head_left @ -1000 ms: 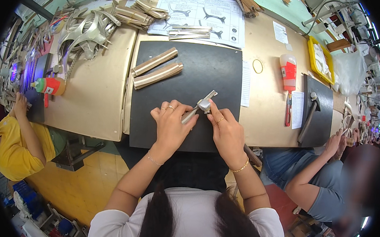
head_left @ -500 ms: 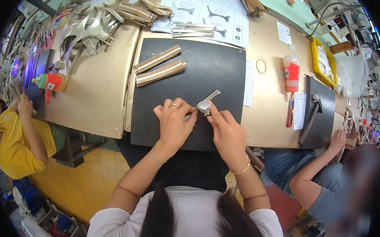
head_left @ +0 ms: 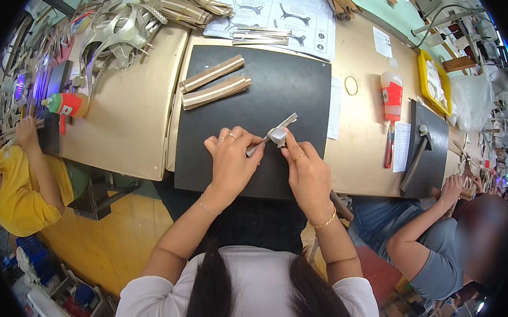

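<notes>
Over a black mat (head_left: 207, 149) I hold a thin silvery strap (head_left: 289, 121) slanting up to the right. My left hand (head_left: 231, 163) pinches its lower end, fingers curled. Around or against its middle sits a small pale silver folded piece (head_left: 277, 136); I cannot tell whether it wraps fully around. My right hand (head_left: 309, 174) is closed with thumb and index finger at this piece's right edge. Farther left on the mat lie two bundles of brown and cream strips, an upper bundle (head_left: 213, 74) and a lower bundle (head_left: 217, 93).
Silver strips (head_left: 261, 37) lie on a printed drawing sheet (head_left: 264, 12) behind the mat. To the right are a rubber band (head_left: 351, 85), a red-labelled bottle (head_left: 391, 96), a yellow tray (head_left: 433, 82) and a hammer (head_left: 416, 158). Silvery straps (head_left: 118, 37) are piled at left. Co-workers sit on both sides.
My right fingertips have shifted from the top of the small silver piece to its right side, showing more of it. The left hand keeps its pinch. The view has tilted slightly.
</notes>
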`<state>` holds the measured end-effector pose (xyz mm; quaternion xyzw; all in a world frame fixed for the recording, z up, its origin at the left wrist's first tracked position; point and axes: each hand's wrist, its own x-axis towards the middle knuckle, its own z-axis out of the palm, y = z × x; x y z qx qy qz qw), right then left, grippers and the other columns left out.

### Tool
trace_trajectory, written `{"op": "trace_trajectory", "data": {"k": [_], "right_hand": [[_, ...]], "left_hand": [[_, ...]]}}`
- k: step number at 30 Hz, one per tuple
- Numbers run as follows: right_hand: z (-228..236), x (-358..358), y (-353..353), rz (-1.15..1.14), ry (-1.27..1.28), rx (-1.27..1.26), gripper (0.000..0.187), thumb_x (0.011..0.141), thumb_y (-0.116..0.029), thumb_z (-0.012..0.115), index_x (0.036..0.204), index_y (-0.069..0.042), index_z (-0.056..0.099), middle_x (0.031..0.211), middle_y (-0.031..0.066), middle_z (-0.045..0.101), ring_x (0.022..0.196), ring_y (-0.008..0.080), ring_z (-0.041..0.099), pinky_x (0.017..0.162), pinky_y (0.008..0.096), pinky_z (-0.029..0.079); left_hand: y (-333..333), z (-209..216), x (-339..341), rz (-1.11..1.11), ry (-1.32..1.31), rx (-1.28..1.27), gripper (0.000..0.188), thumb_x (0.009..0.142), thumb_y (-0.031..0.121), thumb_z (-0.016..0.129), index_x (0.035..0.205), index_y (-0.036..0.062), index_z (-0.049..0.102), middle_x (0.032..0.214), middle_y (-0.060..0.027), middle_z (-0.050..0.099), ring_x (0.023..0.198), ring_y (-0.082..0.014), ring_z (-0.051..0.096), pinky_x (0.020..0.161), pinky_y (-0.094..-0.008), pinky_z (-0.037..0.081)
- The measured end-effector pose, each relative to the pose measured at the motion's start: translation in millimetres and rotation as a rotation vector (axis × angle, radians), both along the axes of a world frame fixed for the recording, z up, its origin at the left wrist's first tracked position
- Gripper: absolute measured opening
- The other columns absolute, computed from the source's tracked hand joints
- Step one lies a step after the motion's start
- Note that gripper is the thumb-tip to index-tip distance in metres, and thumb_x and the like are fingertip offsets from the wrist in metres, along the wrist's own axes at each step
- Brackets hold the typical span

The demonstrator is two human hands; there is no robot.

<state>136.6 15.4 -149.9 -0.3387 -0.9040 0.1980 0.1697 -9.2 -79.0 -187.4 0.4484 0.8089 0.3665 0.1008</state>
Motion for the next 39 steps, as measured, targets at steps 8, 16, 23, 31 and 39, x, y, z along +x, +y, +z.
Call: {"op": "trace_trajectory", "data": {"k": [8,16,23,31,39], "right_hand": [[8.7,-3.5,-6.6,-0.001,0.159,-0.043,0.044,0.094,-0.014,0.073,0.138,-0.016,0.067,0.089,0.0051,0.066,0.067,0.0236,0.066,0.058,0.0372,0.053],[5.7,-4.2,-1.4,-0.012,0.126,0.012,0.042,0.094,-0.014,0.073,0.137,-0.014,0.067,0.088,0.0043,0.066,0.067,0.0228,0.066,0.059,0.0359,0.052],[-0.7,-5.3,-0.1,-0.002,0.013,0.012,0.04,0.096,-0.018,0.071,0.135,-0.014,0.069,0.087,0.005,0.066,0.067,0.0236,0.066,0.059,0.037,0.053],[5.5,-5.1,-2.6,-0.011,0.131,-0.002,0.041,0.095,-0.016,0.072,0.137,-0.015,0.068,0.088,0.0051,0.066,0.067,0.0238,0.067,0.059,0.037,0.053],[10.9,-5.0,-3.6,-0.025,0.122,-0.001,0.045,0.093,-0.013,0.073,0.138,-0.015,0.067,0.088,0.0051,0.066,0.067,0.0231,0.066,0.059,0.0358,0.053]], "left_hand": [[1.2,2.3,0.6,-0.003,-0.018,-0.037,0.007,0.083,0.016,0.081,0.085,0.0103,0.077,0.085,0.0022,0.064,0.087,-0.0182,0.056,0.087,-0.0385,0.029],[9.8,-0.6,2.3,-0.013,-0.003,0.007,0.008,0.083,0.016,0.081,0.086,0.0101,0.076,0.085,0.0017,0.064,0.088,-0.0191,0.056,0.087,-0.0388,0.028],[1.5,1.4,-0.3,0.006,-0.012,0.001,0.009,0.082,0.016,0.081,0.088,0.0106,0.077,0.086,0.0023,0.065,0.088,-0.0182,0.057,0.088,-0.0383,0.029],[3.2,1.1,-1.2,-0.004,-0.016,0.016,0.006,0.082,0.015,0.081,0.083,0.0115,0.075,0.083,0.0014,0.064,0.087,-0.0198,0.056,0.085,-0.0406,0.029],[2.9,0.1,-0.3,-0.007,0.017,-0.008,0.008,0.082,0.015,0.081,0.082,0.0102,0.075,0.082,0.0018,0.062,0.085,-0.0187,0.056,0.086,-0.0393,0.028]]}}
